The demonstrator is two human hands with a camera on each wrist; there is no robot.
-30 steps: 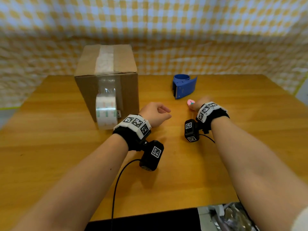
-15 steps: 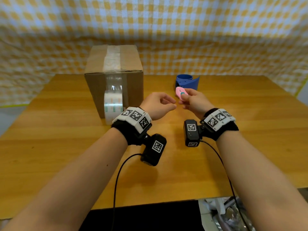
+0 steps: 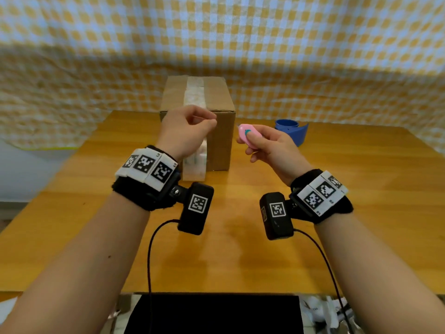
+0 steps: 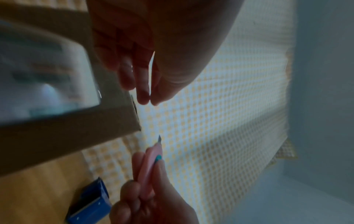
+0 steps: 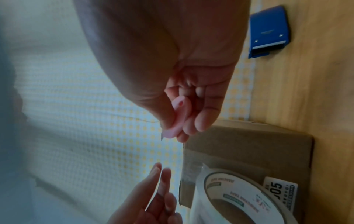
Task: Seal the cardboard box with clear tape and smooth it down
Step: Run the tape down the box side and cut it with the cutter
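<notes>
The cardboard box (image 3: 221, 131) stands on the table with a strip of clear tape (image 3: 195, 92) over its top. The strip runs down the front to the tape roll (image 3: 195, 165), which hangs against the box face. My left hand (image 3: 213, 120) hovers in front of the box's upper front edge, fingers loosely curled, thumb tip near the forefinger, holding nothing. My right hand (image 3: 248, 138) grips a small pink cutter (image 3: 243, 130) just right of the box, thumb on its teal slider. In the left wrist view a short blade (image 4: 159, 138) sticks out of the cutter (image 4: 151, 156), pointing at the box corner (image 4: 134, 125).
A blue tape dispenser (image 3: 292, 130) lies on the wooden table (image 3: 337, 189) behind my right hand. A yellow checked cloth (image 3: 313, 56) hangs close behind the box. The table's near edge borders a black surface (image 3: 212, 314).
My right hand picked the pink cutter up off the table and raised it beside the box. My left hand rose from the table to the box's upper front edge.
</notes>
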